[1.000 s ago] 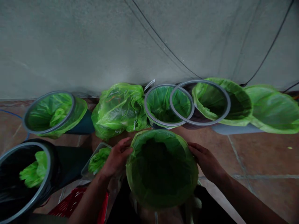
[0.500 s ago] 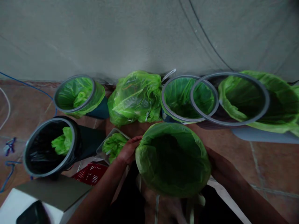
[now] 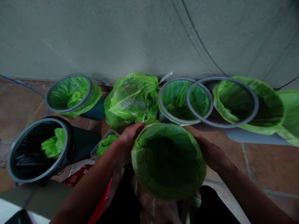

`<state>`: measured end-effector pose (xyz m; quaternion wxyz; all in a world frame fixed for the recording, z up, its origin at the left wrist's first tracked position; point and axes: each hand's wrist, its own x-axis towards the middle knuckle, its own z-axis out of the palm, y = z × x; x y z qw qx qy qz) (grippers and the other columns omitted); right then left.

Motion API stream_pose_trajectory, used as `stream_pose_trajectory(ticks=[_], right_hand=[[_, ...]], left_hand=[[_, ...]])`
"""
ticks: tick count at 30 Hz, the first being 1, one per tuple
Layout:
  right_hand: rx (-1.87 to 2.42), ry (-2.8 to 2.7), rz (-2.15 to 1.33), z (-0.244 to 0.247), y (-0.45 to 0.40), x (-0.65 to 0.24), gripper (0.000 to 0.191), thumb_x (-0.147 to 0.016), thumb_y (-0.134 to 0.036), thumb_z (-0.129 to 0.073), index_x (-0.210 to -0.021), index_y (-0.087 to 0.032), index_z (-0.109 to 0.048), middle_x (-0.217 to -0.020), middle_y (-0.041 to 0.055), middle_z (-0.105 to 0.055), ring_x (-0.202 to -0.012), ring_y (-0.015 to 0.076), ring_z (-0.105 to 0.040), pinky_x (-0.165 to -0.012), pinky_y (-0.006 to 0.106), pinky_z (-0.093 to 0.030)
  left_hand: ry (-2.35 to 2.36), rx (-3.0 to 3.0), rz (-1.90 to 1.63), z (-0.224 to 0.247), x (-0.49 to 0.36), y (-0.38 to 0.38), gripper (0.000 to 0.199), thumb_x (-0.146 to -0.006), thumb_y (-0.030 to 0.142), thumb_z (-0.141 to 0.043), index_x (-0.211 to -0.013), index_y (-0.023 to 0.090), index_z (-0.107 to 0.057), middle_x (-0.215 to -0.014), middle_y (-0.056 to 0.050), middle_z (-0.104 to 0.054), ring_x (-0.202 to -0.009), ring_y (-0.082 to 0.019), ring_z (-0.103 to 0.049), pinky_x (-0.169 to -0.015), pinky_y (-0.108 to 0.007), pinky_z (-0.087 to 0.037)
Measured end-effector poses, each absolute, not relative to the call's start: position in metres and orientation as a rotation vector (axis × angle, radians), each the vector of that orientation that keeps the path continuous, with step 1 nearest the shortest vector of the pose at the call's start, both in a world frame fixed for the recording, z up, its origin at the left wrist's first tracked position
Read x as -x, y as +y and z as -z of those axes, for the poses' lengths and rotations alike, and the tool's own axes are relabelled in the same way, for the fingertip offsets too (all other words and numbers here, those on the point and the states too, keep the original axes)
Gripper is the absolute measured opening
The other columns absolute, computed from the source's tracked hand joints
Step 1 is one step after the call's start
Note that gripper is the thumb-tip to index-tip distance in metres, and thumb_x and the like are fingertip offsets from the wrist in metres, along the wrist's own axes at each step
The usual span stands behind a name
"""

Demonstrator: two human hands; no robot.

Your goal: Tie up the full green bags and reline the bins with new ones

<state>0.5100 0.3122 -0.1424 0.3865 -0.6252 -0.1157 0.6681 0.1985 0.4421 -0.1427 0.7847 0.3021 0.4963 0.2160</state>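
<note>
A bin lined with a translucent green trash bag stands between my legs, the bag folded outward over its rim. My left hand grips the bag at the upper left of the rim. On the opposite side, my right hand wraps around the bag's outer edge, its fingers partly hidden behind it. Beyond stands another green-lined bin with a grey ring rim. A loose grey ring overlaps that rim and the green-lined bin at the right.
Against the wall lies a bulging green bag. To the left are a green-lined bin and a black-lined bin with crumpled green plastic inside. A small tray of green bags, a red crate and a box sit nearer.
My left hand has slid forward along the rim toward the far side, and my right hand has also shifted forward. The view has turned slightly, so everything appears further left.
</note>
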Motion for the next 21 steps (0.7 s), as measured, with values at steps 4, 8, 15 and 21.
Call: stream_pose_trajectory(ticks=[4, 8, 15, 21], right_hand=[[1.574, -0.348, -1.688, 0.144, 0.326, -0.505, 0.040, -0.077, -0.042, -0.070, -0.112, -0.022, -0.073, -0.112, 0.0067, -0.075, -0.107, 0.0288, -0.069, -0.089, 0.039, -0.056], [1.584, -0.299, -1.652, 0.148, 0.327, -0.503, 0.041, -0.072, -0.035, -0.075, -0.111, -0.023, -0.073, -0.107, 0.0056, -0.077, -0.101, 0.0271, -0.070, -0.086, 0.037, -0.057], [1.622, -0.293, -1.637, 0.145, 0.318, -0.499, 0.032, -0.070, -0.037, -0.077, -0.100, -0.025, -0.076, -0.108, 0.0058, -0.077, -0.095, 0.0289, -0.072, -0.082, 0.039, -0.058], [1.659, -0.307, -1.588, 0.145, 0.286, -0.504, 0.032, -0.078, -0.047, -0.072, -0.099, -0.024, -0.075, -0.109, 0.0050, -0.076, -0.101, 0.0267, -0.070, -0.089, 0.037, -0.055]], left_hand=[[1.093, -0.786, -0.461, 0.144, -0.208, 0.450, 0.031, -0.068, 0.035, -0.080, -0.090, 0.014, -0.075, -0.081, -0.003, -0.075, -0.072, -0.018, -0.067, -0.077, -0.034, -0.052], [1.041, -0.768, -0.479, 0.151, -0.206, 0.447, 0.041, -0.063, 0.034, -0.084, -0.096, 0.013, -0.074, -0.085, -0.004, -0.075, -0.073, -0.017, -0.067, -0.076, -0.033, -0.052], [1.083, -0.820, -0.518, 0.151, -0.203, 0.435, 0.038, -0.064, 0.040, -0.083, -0.091, 0.015, -0.073, -0.086, -0.005, -0.075, -0.074, -0.018, -0.066, -0.075, -0.031, -0.051], [1.126, -0.768, -0.525, 0.139, -0.187, 0.407, 0.041, -0.078, 0.050, -0.073, -0.099, 0.015, -0.072, -0.091, -0.005, -0.075, -0.081, -0.019, -0.068, -0.079, -0.031, -0.053]])
